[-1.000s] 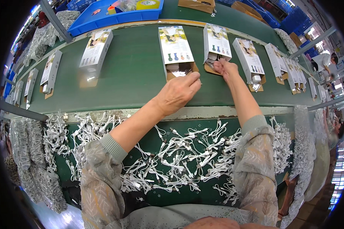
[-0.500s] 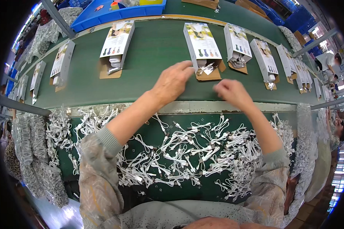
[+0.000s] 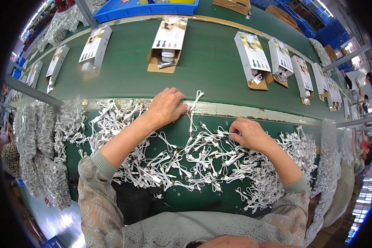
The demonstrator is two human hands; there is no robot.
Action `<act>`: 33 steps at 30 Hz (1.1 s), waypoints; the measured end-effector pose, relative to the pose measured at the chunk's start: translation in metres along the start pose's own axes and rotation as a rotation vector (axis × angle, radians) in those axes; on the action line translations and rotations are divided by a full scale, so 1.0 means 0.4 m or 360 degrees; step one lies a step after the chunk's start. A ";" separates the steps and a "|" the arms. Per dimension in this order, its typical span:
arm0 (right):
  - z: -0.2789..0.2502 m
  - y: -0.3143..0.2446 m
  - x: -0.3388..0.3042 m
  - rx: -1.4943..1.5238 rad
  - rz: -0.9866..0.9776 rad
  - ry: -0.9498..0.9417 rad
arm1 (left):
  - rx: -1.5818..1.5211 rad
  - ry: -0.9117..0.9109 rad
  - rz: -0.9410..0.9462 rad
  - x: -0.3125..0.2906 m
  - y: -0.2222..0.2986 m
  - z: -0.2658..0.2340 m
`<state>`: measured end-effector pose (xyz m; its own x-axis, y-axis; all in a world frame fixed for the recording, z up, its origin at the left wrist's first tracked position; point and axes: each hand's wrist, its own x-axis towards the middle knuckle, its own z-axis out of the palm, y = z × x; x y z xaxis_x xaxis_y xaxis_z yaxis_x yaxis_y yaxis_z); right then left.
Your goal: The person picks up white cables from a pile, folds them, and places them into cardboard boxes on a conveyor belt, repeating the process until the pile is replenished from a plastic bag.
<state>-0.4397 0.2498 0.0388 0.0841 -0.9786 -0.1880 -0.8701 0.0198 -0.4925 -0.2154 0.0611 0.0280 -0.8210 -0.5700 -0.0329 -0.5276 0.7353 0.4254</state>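
Observation:
My left hand (image 3: 166,107) is at the near edge of the belt, thumb and fingers closed at a white USB cable (image 3: 191,112) that stands up across the pale ledge. My right hand (image 3: 249,133) is lower, over the cable pile (image 3: 198,163), its fingertips pinched on a white cable (image 3: 223,133). Beyond my hands, an open white box (image 3: 169,35) has its brown flap folded out toward me and pale items inside. Another open box (image 3: 253,53) to the right shows a white cable at its mouth.
A green conveyor belt (image 3: 128,80) carries several more boxes, left and right. The pale ledge (image 3: 235,109) separates it from the cable table. A blue tray (image 3: 149,10) stands at the back. Bagged cables (image 3: 37,140) hang at the left; metal posts (image 3: 33,89) flank the station.
Both hands have drawn back from the open box toward the cable pile. A cable now stands at my left fingertips. The boxes appear farther right, and the view has shifted somewhat.

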 end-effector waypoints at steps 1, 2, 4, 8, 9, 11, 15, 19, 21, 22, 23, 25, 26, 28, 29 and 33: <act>-0.004 -0.007 0.003 0.0025 0.0078 -0.0076 | 0.0026 0.0085 0.0062 -0.003 -0.008 0.013; -0.008 -0.014 0.007 0.0049 0.0157 -0.0151 | 0.0022 0.0098 0.0054 -0.002 -0.013 0.025; -0.017 -0.030 0.023 0.0168 0.0222 -0.0033 | 0.0124 0.0186 0.0114 0.009 -0.008 0.041; -0.036 -0.046 0.129 0.0638 0.0328 0.0374 | -0.0141 0.0198 -0.0030 0.020 0.012 0.040; -0.037 -0.051 0.166 0.0597 0.0329 0.0489 | -0.0078 0.0200 -0.0032 0.024 0.023 0.042; -0.038 -0.050 0.239 0.0562 0.0385 0.0680 | 0.0035 0.0197 0.0011 0.044 0.061 0.065; 0.001 -0.051 0.407 0.0248 0.0235 0.1020 | -0.0031 0.0298 0.0110 0.075 0.092 0.134; 0.033 -0.047 0.540 -0.0084 0.0330 0.1114 | -0.0100 0.0304 0.0180 0.053 0.095 0.131; 0.044 -0.032 0.580 -0.0117 0.0298 0.1246 | 0.0040 0.0448 0.0376 0.037 0.085 0.131; 0.047 -0.016 0.597 -0.0126 0.0330 0.1244 | 0.0037 0.0437 0.0374 0.031 0.082 0.125; 0.053 0.002 0.606 -0.0181 0.0351 0.1273 | 0.0090 0.0502 0.0434 0.025 0.078 0.119; 0.068 0.021 0.600 -0.0330 0.0342 0.1273 | 0.0182 0.0611 0.0506 0.006 0.059 0.095; 0.070 0.013 0.585 -0.0372 0.0298 0.1246 | 0.0196 0.0594 0.0464 -0.008 0.046 0.076; 0.061 0.000 0.522 -0.0452 0.0135 0.1279 | 0.0184 0.0590 0.0369 -0.034 0.023 0.033; 0.047 -0.012 0.478 -0.0396 0.0114 0.1236 | 0.0162 0.0608 0.0312 -0.044 0.009 0.012; 0.075 -0.060 0.367 0.0105 -0.0030 0.0840 | 0.0242 0.0784 0.0030 -0.089 -0.081 -0.084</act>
<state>-0.3920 0.1119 -0.0023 -0.1709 -0.9487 0.2660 -0.8370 -0.0027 -0.5472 -0.1616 0.0454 0.0458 -0.6497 -0.6343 0.4189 -0.5695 0.7712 0.2844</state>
